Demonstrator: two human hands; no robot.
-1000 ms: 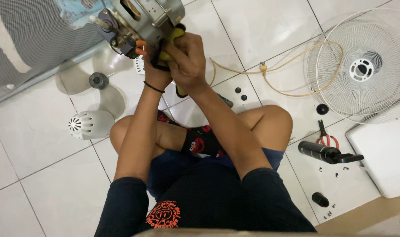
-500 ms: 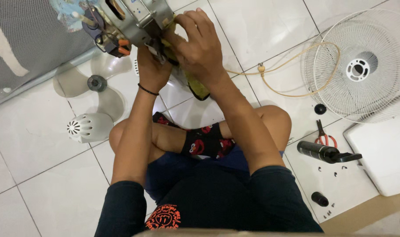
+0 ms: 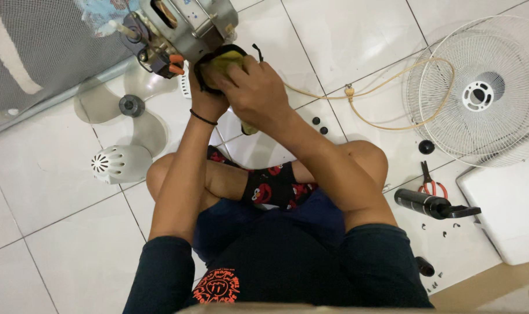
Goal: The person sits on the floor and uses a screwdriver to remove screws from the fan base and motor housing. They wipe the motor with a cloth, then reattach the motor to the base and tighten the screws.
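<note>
Seated cross-legged on the white tiled floor [image 3: 55,192], person's got a fan in bits all round. Biggest piece: the wire fan guard [image 3: 479,93] out by the floor's right edge, white base block [image 3: 508,203] just below it. Clear fan blade [image 3: 125,110] lies far left, white vented rear cap [image 3: 116,164] just beside it. Now the main item: the fan motor [image 3: 180,26], held up off the floor at top centre of view. Metal housing w/ windings, so prob. heavy and rigid, edges maybe sharp; best gripped round the solid casing, not the orange-tipped wires. Left hand [image 3: 209,99] under it, fingers wrapped on the motor's underside. Right hand [image 3: 258,93] fingers clenched on a yellow-green cloth [image 3: 226,61], soft, pressed to the casing. Tan power cord [image 3: 386,99] loops toward the guard. Small stuff: black spray can [image 3: 430,204], red-handled pliers [image 3: 430,183], scattered black screws [image 3: 319,125] near the knees.
</note>
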